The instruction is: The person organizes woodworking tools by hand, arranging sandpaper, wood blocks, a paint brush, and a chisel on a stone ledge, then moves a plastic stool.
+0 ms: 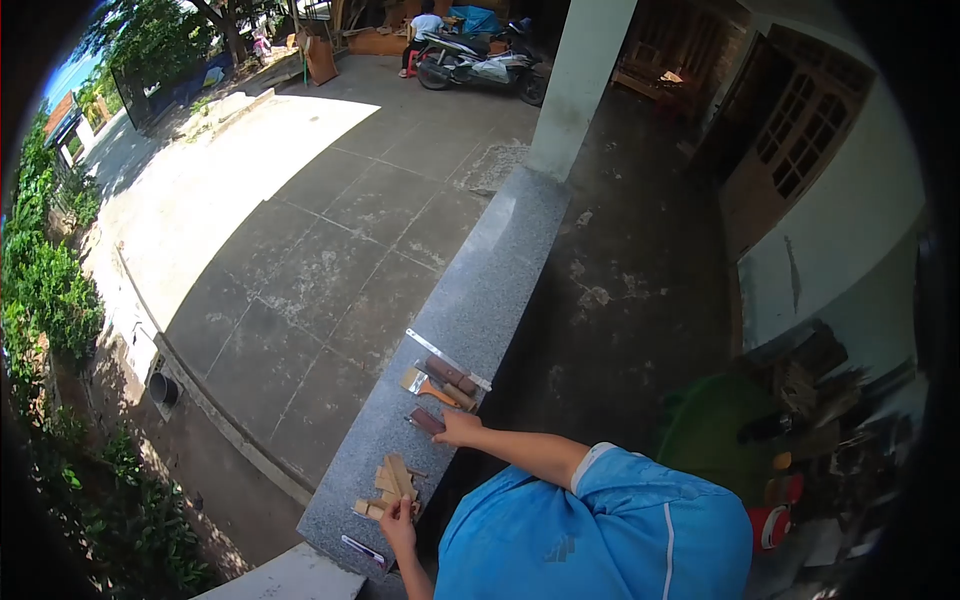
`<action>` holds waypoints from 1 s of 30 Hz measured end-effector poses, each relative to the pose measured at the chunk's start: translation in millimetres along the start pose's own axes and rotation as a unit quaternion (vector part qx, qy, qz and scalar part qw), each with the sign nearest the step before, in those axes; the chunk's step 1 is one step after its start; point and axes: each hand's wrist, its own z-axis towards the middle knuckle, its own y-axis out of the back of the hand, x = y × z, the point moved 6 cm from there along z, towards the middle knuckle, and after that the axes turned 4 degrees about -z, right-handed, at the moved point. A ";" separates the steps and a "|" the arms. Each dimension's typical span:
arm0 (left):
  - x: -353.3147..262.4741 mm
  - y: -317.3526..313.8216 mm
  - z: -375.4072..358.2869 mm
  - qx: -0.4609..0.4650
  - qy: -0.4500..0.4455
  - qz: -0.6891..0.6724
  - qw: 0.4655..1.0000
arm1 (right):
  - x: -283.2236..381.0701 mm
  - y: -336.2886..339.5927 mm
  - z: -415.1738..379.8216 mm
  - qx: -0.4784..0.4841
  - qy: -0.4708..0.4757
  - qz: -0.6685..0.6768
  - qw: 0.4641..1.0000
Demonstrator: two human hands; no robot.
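Note:
At the ledge's near end, my left hand [398,522] pinches a light wooden piece [398,478], which overlaps other small pale wood pieces [368,508]. My right hand [460,428] reaches across the ledge, its fingers closed on the end of a dark reddish-brown block [427,421]. Just beyond it lies a flat paintbrush [430,386] with an orange handle, beside a tan wooden piece [459,396]. Further along are a brown block [452,374] and a metal ruler [430,348]. A slim utility knife [362,548] rests nearest the ledge's end.
The long grey granite ledge [480,285] runs up to a pale pillar [580,95]. On its left is a tiled yard [340,250] with a parked motorbike [480,65] and a seated person [425,30]. A green round surface [710,430] and a red-and-white container [768,527] are on the right.

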 end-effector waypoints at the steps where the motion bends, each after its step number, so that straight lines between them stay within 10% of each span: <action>1: 1.6 -0.1 2.1 0.001 0.001 0.004 1.000 | -5.3 0.3 1.9 -0.011 0.013 -0.015 1.000; 30: 40.1 -41.9 62.4 -0.068 0.020 0.153 0.986 | -267.4 -13.3 -27.5 0.076 -0.048 0.040 0.995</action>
